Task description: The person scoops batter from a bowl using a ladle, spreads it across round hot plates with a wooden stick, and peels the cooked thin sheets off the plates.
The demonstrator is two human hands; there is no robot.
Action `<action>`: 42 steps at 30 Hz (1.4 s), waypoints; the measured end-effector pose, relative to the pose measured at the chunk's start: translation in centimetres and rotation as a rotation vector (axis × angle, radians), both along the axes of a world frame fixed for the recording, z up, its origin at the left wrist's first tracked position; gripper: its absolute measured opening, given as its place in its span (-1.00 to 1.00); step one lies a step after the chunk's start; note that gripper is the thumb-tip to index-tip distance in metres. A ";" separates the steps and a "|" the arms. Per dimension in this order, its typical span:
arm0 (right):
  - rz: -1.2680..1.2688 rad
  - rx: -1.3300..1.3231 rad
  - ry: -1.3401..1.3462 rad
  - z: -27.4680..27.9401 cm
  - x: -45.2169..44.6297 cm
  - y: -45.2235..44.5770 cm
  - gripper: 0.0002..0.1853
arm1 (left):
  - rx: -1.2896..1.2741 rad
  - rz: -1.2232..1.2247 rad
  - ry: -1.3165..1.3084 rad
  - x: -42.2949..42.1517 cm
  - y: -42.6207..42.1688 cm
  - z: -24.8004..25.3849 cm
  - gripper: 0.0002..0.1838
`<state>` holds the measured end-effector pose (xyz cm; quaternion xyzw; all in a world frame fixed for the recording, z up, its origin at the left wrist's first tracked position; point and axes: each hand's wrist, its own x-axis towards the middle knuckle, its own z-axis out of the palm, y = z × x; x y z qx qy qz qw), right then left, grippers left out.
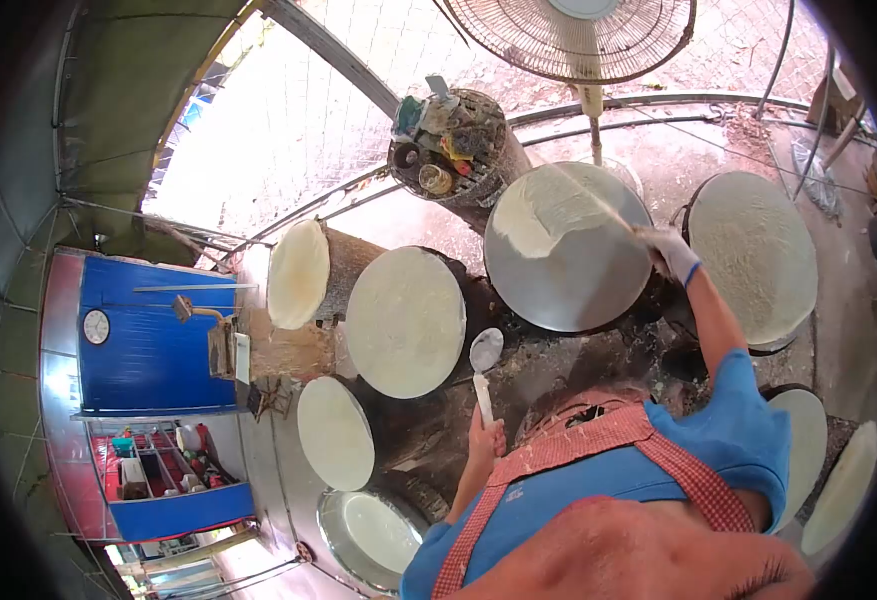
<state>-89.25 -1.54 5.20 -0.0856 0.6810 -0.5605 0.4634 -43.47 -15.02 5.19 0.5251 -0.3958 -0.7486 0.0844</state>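
My right hand (670, 255), in a white glove with a blue cuff, is closed on the near end of a long thin stick (603, 205). The stick reaches over the round griddle (568, 290) in front of me. Pale batter (548, 212) covers the griddle's far part, while bare grey metal shows on the near side. Lower and to the left, my bare left hand (486, 440) grips the handle of a ladle (485, 352). The ladle's bowl is smeared with white and is held apart from the griddles.
Batter-coated griddles stand left (405, 322) and right (753, 260). A pale disc (336, 434) and a metal basin (330, 515) of white batter sit lower left. Beyond the middle griddle are a cluttered drum (498, 150) and a fan (478, 25).
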 end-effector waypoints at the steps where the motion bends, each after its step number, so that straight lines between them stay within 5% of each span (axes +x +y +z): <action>1: -0.033 -0.066 0.052 0.1 -0.5 -0.8 -0.68 | 0.002 0.003 -0.010 0.0 0.2 -0.3 -0.24; 7: 0.243 0.057 -0.231 -1.1 2.4 1.5 -0.70 | 0.078 0.059 0.019 0.7 0.7 -0.9 -0.28; 9: 0.240 -0.004 -0.038 -5.5 -0.9 1.8 -0.70 | 0.057 0.050 -0.009 1.6 1.1 -0.7 -0.30; 10: 0.201 0.005 -0.018 -3.1 -1.6 0.5 -0.69 | 0.054 0.054 -0.019 2.1 1.3 -0.8 -0.30; 11: 0.007 -0.021 -0.051 -4.7 -2.5 -1.2 -0.68 | 0.032 0.062 -0.015 2.7 1.5 -1.3 -0.31; 12: 0.007 -0.061 0.003 1.3 -1.4 -2.6 -0.68 | 0.014 0.069 -0.010 3.2 1.8 -1.9 -0.31; 13: 0.006 -0.056 -0.010 1.7 -1.3 -3.1 -0.68 | 0.019 0.068 -0.023 3.4 2.0 -2.4 -0.31; 16: 0.361 0.067 -0.025 1.0 -0.3 -2.9 -0.63 | 0.070 0.114 -0.030 4.5 1.3 -2.9 -0.32; 18: 0.377 -0.026 0.005 -7.0 -1.0 0.8 -0.63 | 0.094 0.139 0.007 5.1 1.8 -3.4 -0.31; 22: 0.350 0.004 0.003 -0.3 -1.2 0.3 -0.65 | 0.103 0.205 -0.033 5.1 2.5 -0.9 -0.29; 24: 0.214 -0.195 0.137 -4.3 -3.2 -3.5 -0.67 | 0.100 0.209 -0.038 5.5 2.7 -0.7 -0.29; 26: 0.425 -0.069 0.257 1.3 -2.2 -5.6 -0.67 | 0.110 0.208 -0.059 6.0 3.2 -1.1 -0.29; 29: 0.618 -0.118 0.111 -3.7 -3.5 -3.8 -0.66 | 0.196 0.294 -0.029 6.7 3.1 -1.2 -0.27; 34: 0.630 0.310 0.013 2.0 -4.6 1.8 -0.69 | 0.218 0.314 -0.010 6.4 4.5 -0.2 -0.24; 36: 0.522 0.030 0.092 -5.3 -7.1 -0.5 -0.65 | 0.259 0.328 -0.026 7.1 4.9 0.3 -0.24; 38: 0.411 -0.261 0.347 -1.2 -3.4 -4.8 -0.65 | 0.302 0.363 -0.025 7.5 5.1 0.2 -0.22; 41: 0.738 0.055 0.379 0.8 -2.2 -5.3 -0.70 | 0.279 0.311 -0.016 9.9 4.9 -1.5 -0.22; 42: 0.762 -0.048 0.284 -2.1 -3.5 -3.1 -0.81 | 0.281 0.297 -0.022 11.0 4.5 -1.6 -0.22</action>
